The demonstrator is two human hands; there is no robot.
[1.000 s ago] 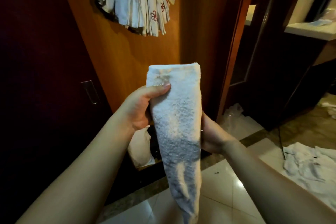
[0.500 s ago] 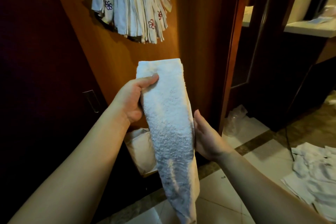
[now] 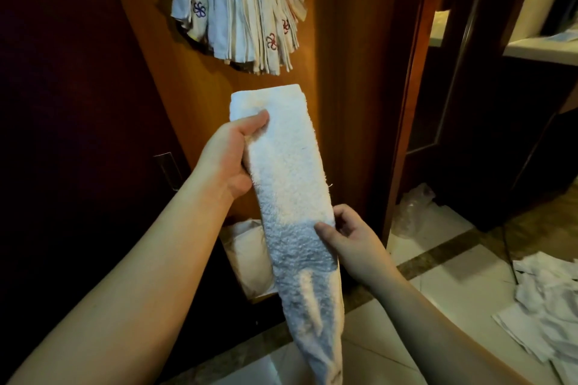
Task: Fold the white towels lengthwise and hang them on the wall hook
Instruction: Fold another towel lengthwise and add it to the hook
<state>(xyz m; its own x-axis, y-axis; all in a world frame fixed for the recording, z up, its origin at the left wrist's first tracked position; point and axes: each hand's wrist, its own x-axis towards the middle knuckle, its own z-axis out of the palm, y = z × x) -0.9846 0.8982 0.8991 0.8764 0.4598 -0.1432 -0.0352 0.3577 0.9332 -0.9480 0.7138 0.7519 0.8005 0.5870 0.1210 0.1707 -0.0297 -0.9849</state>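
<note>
A white terry towel [image 3: 287, 166], folded into a long narrow strip, hangs upright in front of me. My left hand [image 3: 225, 159] grips its left edge near the top, thumb across the front. My right hand [image 3: 350, 237] pinches the right edge lower down, at about mid-length. The towel's lower end droops toward the floor. Above it, a thick bunch of folded towels [image 3: 240, 6] with small embroidered flowers hangs on the wooden wall; the hook itself is hidden behind them.
A pile of loose white towels [image 3: 544, 306] lies on the tiled floor at the right. A pale bag [image 3: 250, 256] sits low against the wall behind the towel. A dark cabinet [image 3: 62, 134] fills the left; a wooden door frame [image 3: 403, 134] stands right.
My right hand has come from behind the towel's right edge and slid lower, now pinching it with thumb in front. The view tilted up slightly, showing more of the hanging bunch.
</note>
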